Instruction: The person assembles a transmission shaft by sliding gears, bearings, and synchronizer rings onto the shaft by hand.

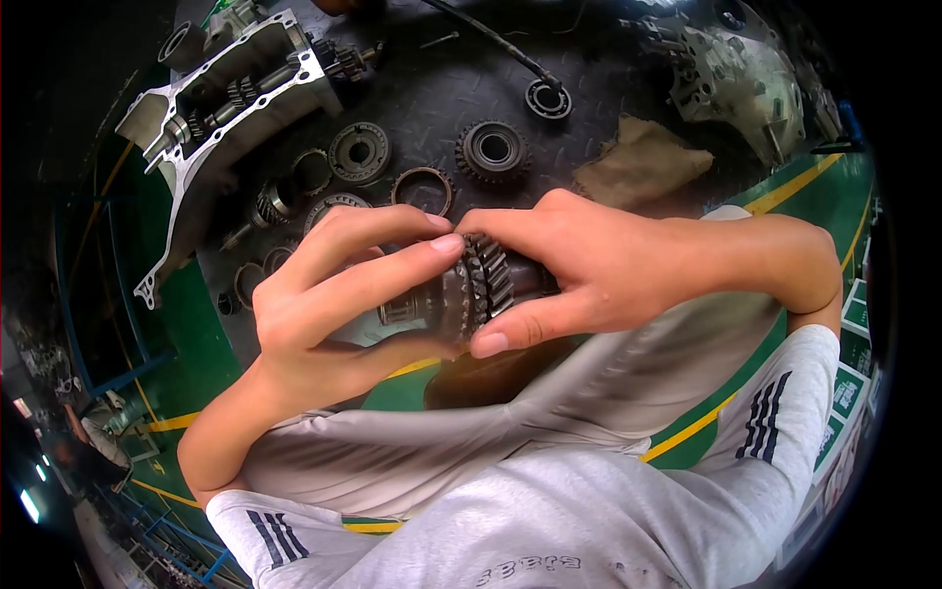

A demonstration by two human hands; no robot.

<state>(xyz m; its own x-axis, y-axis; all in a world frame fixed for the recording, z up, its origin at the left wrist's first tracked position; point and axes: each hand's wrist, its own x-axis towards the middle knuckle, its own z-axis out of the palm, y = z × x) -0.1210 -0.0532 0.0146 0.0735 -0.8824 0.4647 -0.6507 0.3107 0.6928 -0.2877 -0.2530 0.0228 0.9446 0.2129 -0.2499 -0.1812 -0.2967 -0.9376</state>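
Between my two hands is a metal gear shaft point(489, 279) with toothed rings, held above my lap near the table's front edge. My left hand point(339, 294) wraps around its left part, with fingertips on the top of the rings and the thumb below. From the right, my right hand point(579, 265) grips the helical gear, index finger on top and thumb beneath. The splined left end of the shaft shows under my left fingers. Part of the shaft's right end is hidden by my right hand.
On the dark table point(412, 88) lie a round gear point(494, 152), a bearing point(359, 153), a ring point(423, 190), a small bearing on a rod point(548, 99) and a brown cloth point(643, 165). An open housing point(245, 98) stands back left, another metal casing point(741, 83) back right.
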